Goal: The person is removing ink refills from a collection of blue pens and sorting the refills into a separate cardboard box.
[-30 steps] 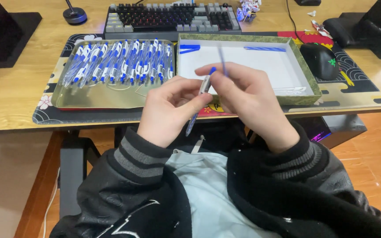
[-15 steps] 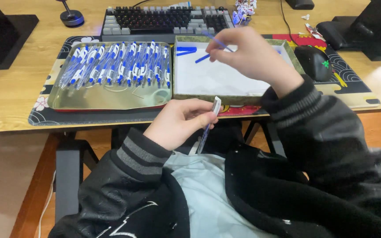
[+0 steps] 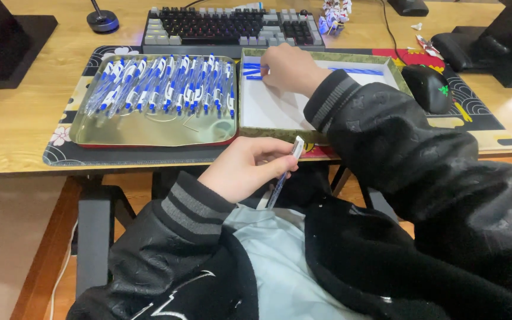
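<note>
Pens (image 3: 167,83), blue and white, lie packed side by side across the far part of a shallow metal tray (image 3: 149,131) on the left of the counter (image 3: 13,127); the tray's near part is bare. A dark patterned mat (image 3: 69,155) lies under the tray. Beyond it sits a keyboard (image 3: 232,26), with a small round stand base (image 3: 102,19) to its left.

The left hand (image 3: 245,169) is below the counter's near edge, over the person's lap. Its fingers (image 3: 277,160) are closed around one pen (image 3: 284,172), which slants down and to the left, its pale end up beside the thumb and its blue-tinted barrel pointing toward the lap.

Just right of the tray stands a box (image 3: 280,135) with a green patterned rim and a white floor. The right hand (image 3: 288,68) reaches into its far left corner, knuckles up, fingers curled over some blue pieces (image 3: 251,71) there; whether it grips one I cannot tell. More thin blue pieces lie along the box's far edge (image 3: 357,71).

To the right of the box a black mouse (image 3: 428,88) rests on the mat, and a dark monitor base (image 3: 493,50) stands at the far right.
</note>
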